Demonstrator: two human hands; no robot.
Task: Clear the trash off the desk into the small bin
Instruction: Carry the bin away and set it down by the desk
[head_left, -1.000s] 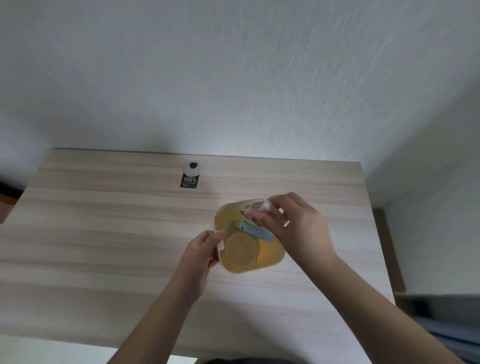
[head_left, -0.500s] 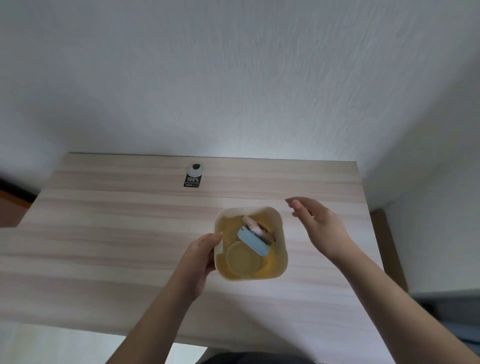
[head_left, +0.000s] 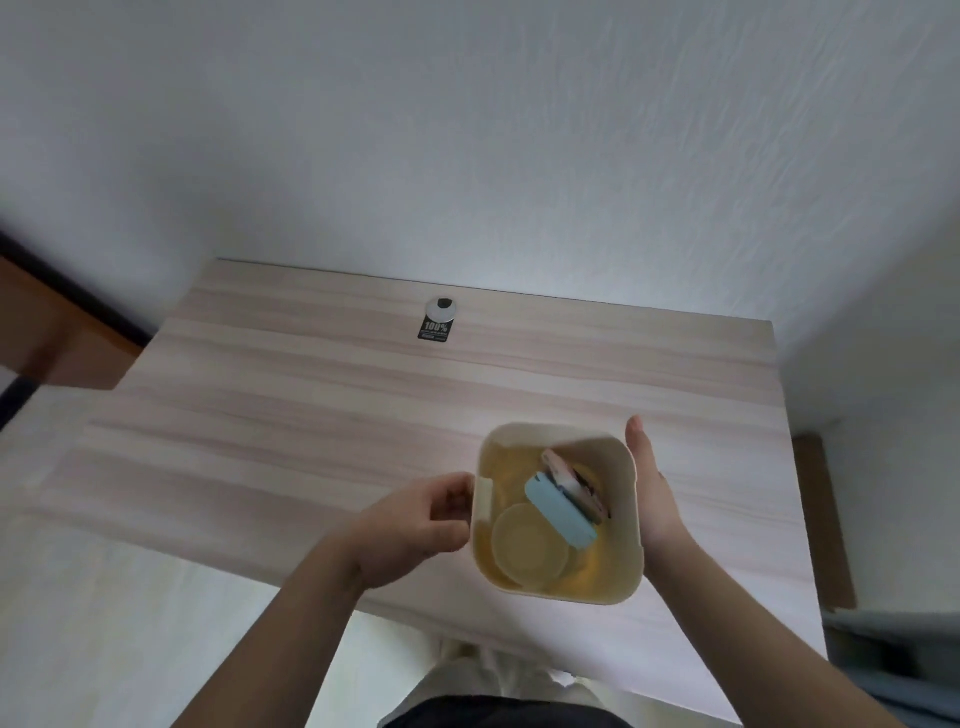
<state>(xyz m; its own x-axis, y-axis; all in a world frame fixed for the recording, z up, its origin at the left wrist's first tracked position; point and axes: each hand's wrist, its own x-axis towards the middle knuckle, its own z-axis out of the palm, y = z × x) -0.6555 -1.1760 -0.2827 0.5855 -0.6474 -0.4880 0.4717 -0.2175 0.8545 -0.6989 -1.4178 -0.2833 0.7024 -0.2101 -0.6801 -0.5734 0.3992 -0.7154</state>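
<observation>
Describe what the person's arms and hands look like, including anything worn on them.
Both forearms are bare as far as the frame shows: no sleeve reaches into view. The left hand and the right hand wear no gloves, and no ring, watch or bracelet is visible on either. No markings show. The nails look short and unpainted, though the picture is too soft to be sure.

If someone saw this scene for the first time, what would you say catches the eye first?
The cream bin near the desk's front edge stands out, with a hand against each side: left hand, right hand. Inside lie a light blue case and a round yellow lid. Far back sits a black label reading 100%.
</observation>
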